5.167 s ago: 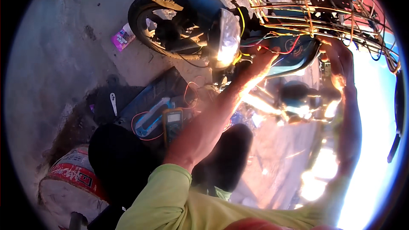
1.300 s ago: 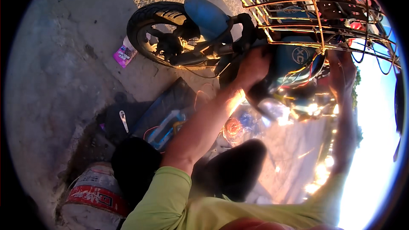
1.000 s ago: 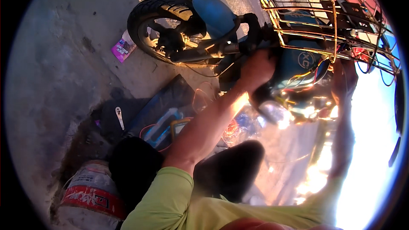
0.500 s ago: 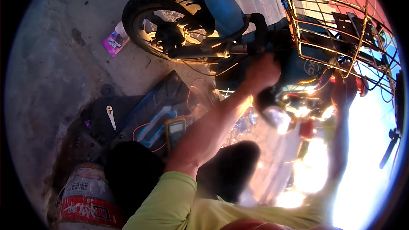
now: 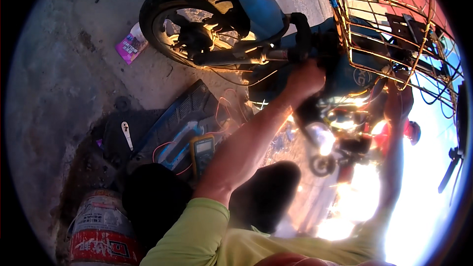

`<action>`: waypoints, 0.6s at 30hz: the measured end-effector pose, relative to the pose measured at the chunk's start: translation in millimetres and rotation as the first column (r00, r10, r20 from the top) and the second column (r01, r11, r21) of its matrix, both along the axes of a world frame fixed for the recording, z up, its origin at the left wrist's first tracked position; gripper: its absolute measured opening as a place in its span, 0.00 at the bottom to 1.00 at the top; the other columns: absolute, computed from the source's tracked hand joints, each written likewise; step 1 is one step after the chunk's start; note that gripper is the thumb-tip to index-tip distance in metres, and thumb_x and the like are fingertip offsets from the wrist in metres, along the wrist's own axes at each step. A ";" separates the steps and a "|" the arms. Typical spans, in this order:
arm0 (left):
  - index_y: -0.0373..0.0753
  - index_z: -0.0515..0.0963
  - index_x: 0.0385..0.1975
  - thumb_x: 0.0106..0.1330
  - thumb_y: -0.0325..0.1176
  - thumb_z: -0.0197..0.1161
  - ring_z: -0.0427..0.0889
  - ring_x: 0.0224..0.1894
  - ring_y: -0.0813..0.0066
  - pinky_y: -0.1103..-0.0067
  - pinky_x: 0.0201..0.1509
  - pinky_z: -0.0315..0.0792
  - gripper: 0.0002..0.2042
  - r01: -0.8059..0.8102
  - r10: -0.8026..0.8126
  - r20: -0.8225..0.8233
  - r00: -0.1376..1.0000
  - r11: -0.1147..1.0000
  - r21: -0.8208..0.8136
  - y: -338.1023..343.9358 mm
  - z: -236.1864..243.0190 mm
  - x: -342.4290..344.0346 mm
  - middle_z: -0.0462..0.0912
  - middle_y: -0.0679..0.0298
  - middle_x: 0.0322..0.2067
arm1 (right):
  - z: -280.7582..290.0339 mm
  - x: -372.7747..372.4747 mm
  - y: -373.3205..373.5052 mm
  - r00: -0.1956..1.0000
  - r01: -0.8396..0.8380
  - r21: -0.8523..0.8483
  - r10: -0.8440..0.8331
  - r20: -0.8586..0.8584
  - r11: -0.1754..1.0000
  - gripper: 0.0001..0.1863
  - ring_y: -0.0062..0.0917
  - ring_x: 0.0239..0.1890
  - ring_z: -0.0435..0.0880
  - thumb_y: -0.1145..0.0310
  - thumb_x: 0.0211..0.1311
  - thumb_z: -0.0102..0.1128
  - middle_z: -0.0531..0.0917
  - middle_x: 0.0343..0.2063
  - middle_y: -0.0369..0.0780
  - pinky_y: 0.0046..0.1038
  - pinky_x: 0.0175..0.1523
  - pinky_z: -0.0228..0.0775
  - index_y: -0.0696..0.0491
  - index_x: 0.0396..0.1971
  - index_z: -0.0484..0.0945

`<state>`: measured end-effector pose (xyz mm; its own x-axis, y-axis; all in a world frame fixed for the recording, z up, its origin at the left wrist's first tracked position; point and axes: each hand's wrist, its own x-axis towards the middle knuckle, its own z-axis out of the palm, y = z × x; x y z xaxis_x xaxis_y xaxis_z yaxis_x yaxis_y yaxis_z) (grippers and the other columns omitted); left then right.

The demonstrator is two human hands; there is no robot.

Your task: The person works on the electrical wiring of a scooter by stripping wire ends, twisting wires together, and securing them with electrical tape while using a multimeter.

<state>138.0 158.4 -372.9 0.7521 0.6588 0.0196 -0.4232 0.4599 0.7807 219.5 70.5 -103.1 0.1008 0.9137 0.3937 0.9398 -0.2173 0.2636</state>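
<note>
The person's left hand [image 5: 306,80] is closed, fingers curled on the blue plastic front body of a scooter [image 5: 345,71], just below the wire metal basket [image 5: 389,24]. The right hand [image 5: 399,103] reaches up beside it under the basket; whether its fingers grip anything cannot be told in the glare. On the concrete ground [image 5: 59,69] to the near left lie a yellow handheld multimeter [image 5: 202,150] and a red-and-white paint bucket [image 5: 101,226], with the black front wheel [image 5: 189,19] farther off.

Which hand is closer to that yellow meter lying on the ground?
Left. The left hand is up at the scooter's front, above the yellow meter; the right hand is farther right, under the wire basket.
</note>
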 end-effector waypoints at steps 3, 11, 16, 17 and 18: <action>0.35 0.78 0.37 0.67 0.34 0.53 0.85 0.20 0.62 0.68 0.28 0.81 0.10 0.101 -0.101 0.012 0.995 0.991 -0.087 8.9 7.5 -20.8 0.84 0.51 0.22 | -3.5 1.4 3.0 0.997 -0.024 0.005 0.024 -0.074 1.000 0.12 0.25 0.37 0.86 0.70 0.68 0.60 0.86 0.35 0.41 0.25 0.45 0.74 0.57 0.48 0.78; 0.35 0.77 0.39 0.67 0.30 0.52 0.81 0.15 0.69 0.72 0.17 0.73 0.08 0.141 -0.119 0.097 0.988 0.954 -0.266 8.1 17.9 -30.7 0.81 0.58 0.18 | -3.0 -14.6 6.0 0.996 -0.018 0.041 0.022 -0.084 0.999 0.12 0.25 0.38 0.85 0.67 0.68 0.61 0.87 0.35 0.41 0.26 0.44 0.74 0.56 0.47 0.79; 0.37 0.78 0.46 0.66 0.27 0.52 0.81 0.16 0.68 0.73 0.17 0.72 0.12 0.141 -0.123 0.122 0.985 0.978 -0.156 14.8 8.8 -31.6 0.83 0.57 0.21 | -13.4 -20.0 12.6 0.983 -0.084 0.048 0.075 0.169 0.995 0.09 0.28 0.39 0.86 0.71 0.67 0.59 0.86 0.36 0.42 0.26 0.43 0.74 0.57 0.44 0.80; 0.37 0.78 0.46 0.66 0.27 0.52 0.81 0.16 0.68 0.73 0.17 0.72 0.12 0.138 -0.120 0.118 0.986 0.978 -0.157 15.6 8.1 -32.6 0.83 0.57 0.21 | -14.6 -20.3 15.0 0.983 -0.107 0.035 0.100 0.154 0.994 0.09 0.29 0.39 0.86 0.72 0.67 0.59 0.86 0.36 0.42 0.27 0.44 0.74 0.57 0.44 0.80; 0.37 0.79 0.46 0.66 0.27 0.51 0.81 0.16 0.69 0.73 0.17 0.72 0.12 0.141 -0.118 0.134 0.984 0.972 -0.186 13.6 9.7 -33.7 0.83 0.57 0.21 | -13.6 -21.4 14.5 0.982 -0.124 0.022 0.119 0.144 0.992 0.09 0.30 0.39 0.86 0.72 0.67 0.58 0.86 0.37 0.43 0.27 0.44 0.74 0.57 0.44 0.80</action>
